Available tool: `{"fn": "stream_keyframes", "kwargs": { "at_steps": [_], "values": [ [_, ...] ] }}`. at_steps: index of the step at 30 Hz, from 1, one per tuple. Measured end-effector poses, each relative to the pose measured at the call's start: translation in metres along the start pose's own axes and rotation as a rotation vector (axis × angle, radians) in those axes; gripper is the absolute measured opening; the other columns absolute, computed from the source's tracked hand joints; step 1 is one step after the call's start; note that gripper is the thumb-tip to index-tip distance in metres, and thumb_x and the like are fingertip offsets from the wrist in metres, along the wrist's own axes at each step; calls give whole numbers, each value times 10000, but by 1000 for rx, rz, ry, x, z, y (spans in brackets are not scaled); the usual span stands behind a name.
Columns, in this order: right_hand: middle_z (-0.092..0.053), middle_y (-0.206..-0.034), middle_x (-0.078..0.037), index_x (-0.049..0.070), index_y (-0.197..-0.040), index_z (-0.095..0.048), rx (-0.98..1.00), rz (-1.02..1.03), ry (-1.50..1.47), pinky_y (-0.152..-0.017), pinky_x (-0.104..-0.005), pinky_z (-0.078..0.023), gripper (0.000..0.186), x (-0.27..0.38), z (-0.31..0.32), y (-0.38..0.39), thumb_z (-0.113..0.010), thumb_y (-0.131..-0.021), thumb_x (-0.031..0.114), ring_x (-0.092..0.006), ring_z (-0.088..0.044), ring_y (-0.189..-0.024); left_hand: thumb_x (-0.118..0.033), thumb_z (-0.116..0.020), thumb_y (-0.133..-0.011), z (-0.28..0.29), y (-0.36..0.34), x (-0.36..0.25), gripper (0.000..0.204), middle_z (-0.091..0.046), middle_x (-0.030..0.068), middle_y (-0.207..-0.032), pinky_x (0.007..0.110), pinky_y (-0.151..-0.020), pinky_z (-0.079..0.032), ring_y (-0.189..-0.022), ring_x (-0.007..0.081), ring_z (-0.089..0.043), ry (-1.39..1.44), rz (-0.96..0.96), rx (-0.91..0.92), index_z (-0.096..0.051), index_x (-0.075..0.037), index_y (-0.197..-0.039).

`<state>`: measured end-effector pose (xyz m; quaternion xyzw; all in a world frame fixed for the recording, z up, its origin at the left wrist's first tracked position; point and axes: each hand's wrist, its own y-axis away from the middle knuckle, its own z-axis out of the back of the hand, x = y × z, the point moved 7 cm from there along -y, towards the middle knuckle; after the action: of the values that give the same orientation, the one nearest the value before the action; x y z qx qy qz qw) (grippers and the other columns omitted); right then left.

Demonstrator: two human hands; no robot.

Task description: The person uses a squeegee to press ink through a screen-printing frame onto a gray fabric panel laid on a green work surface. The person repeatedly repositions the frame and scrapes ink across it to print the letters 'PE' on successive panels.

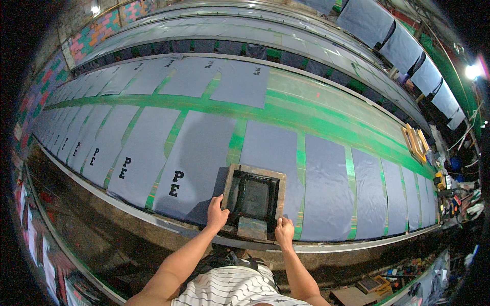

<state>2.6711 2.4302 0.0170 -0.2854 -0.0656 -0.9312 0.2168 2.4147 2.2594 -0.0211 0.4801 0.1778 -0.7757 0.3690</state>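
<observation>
A small screen-printing frame [282, 188] with dark ink on its mesh lies over a blue-grey fabric panel [270, 145] at the table's near edge. My left hand [218, 214] is closed on the frame's left side, thumb toward the inside. At the lower right corner, my right hand [285, 230] grips the frame's other side. A squeegee [252, 228] with a wide, ink-smeared blade rests inside the frame at its near end. Just left of it, a fabric panel [196, 153] bears black printed letters. The frame hides part of the panel under it.
Printed panels [140, 143] run off to the left, plain ones [326, 188] to the right, on a long green table [306, 109]. Wooden frames [416, 143] stand at its right end beside a cluttered heap of tools. Fabric pieces [365, 20] hang at the upper right.
</observation>
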Motion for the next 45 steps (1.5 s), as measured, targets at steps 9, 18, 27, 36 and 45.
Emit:
{"fn": "stream_keyframes", "kwargs": {
  "at_steps": [9,18,27,36,45],
  "values": [
    [-644,-977,-244,-17,-1104,-675,-40,-51,-120,-845,-495,-465,265,18,17,7,-532,-955,150,-436,-595,-943,14,-650,-800,4,3,5,635,-509,195,-1341,466,-1045,-442,-1277,376,-493,56,-113,-108,-467,24,-1408],
    [-618,-937,-227,-3,-1019,-673,-134,27,-67,-802,-498,-453,201,15,32,5,-548,-937,132,-443,-578,-900,19,-640,-807,11,5,-21,641,-498,198,-1360,485,-1046,-455,-1288,378,-487,62,-119,-116,-465,5,-1423],
    [-620,-946,-218,-39,-1039,-664,-132,23,-59,-797,-465,-459,217,20,39,3,-540,-958,120,-407,-600,-889,3,-651,-814,13,3,-35,645,-484,198,-1377,482,-1058,-447,-1295,382,-480,47,-96,-87,-459,-4,-1429],
    [-623,-973,-231,-13,-1086,-665,-164,-46,-44,-837,-497,-460,225,22,44,-2,-552,-941,117,-432,-591,-950,30,-632,-785,19,0,-44,620,-502,197,-1337,450,-1017,-463,-1237,375,-522,80,-187,-161,-496,18,-1389],
    [-622,-984,-216,2,-1148,-660,-193,-37,-51,-843,-483,-462,255,5,54,-12,-556,-942,109,-421,-593,-952,31,-623,-774,-17,-6,-40,617,-525,195,-1317,457,-1043,-439,-1231,368,-525,114,-184,-199,-506,22,-1379]
  ]
}}
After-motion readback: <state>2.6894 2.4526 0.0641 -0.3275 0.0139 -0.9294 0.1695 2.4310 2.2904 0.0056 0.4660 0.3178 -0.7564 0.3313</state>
